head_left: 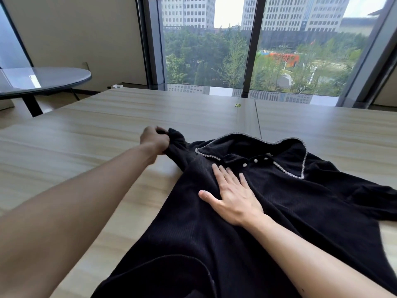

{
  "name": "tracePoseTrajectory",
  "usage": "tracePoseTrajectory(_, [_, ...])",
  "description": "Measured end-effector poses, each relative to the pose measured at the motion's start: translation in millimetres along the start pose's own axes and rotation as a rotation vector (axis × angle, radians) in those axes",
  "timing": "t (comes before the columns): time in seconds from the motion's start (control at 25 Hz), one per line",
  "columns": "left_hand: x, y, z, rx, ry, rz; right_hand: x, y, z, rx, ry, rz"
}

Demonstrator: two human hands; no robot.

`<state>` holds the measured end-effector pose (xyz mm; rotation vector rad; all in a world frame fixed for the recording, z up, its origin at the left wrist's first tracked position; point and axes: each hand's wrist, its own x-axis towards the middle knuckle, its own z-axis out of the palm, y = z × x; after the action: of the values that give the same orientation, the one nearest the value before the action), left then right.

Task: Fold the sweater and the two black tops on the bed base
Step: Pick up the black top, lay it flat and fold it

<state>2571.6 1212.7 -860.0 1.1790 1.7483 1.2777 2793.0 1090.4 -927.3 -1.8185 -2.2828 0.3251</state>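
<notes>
A black ribbed top (290, 203) with a pearl-trimmed collar and pearl buttons lies face up on the light wooden bed base (107, 130), collar pointing away from me. My left hand (155, 139) grips the top's left sleeve at its far end, lifting it a little off the wood. My right hand (233, 195) lies flat with spread fingers on the chest of the top, just below the collar. The right sleeve lies spread out to the right. No other garment shows in this view.
A round glass table (43, 79) stands at the left beyond the base. Floor-to-ceiling windows (247, 46) run along the far side. A seam and a small yellow-green fitting (238, 105) mark the base's middle. Bare wood lies left of the top.
</notes>
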Motion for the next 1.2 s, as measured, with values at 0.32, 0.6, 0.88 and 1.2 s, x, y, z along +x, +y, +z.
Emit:
tracePoseTrajectory(0.32, [4.6,-42.5,-8.7,0.163,0.283,-0.21,-0.8,-0.9,0.1,0.15,0.126,0.038])
tracePoseTrajectory(0.6, [2.6,-26.2,-3.5,0.566,-0.35,-0.056,95.4,21.3,-30.2,-0.267,0.27,0.018])
tracePoseTrajectory(0.88, [34.2,-32.3,10.6,0.171,0.043,0.083,194.7,39.1,-94.1,0.149,0.6,0.476])
tracePoseTrajectory(1.2, [49.6,-29.6,18.1,0.317,0.06,-0.12,101.2,3.6,-25.0,0.052,0.444,0.102])
